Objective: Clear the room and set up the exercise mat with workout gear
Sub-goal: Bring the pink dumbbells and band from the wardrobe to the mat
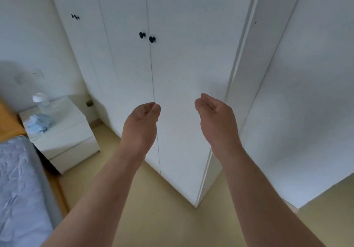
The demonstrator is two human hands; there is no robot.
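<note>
Both my arms reach forward in front of a white wardrobe (pixel 182 59) with closed doors and two black knobs (pixel 147 37). My left hand (pixel 141 123) hangs in the air with loosely curled fingers and holds nothing. My right hand (pixel 215 116) is raised beside it, fingers relaxed and slightly cupped, also holding nothing. Neither hand touches the wardrobe. No exercise mat or workout gear is in view.
A white nightstand (pixel 65 137) stands at the left with a plastic bottle (pixel 41 103) and crumpled cloth on top. A bed with grey-blue bedding (pixel 19 185) fills the lower left. A white wall (pixel 306 112) stands to the right. Beige floor (pixel 162 208) lies below.
</note>
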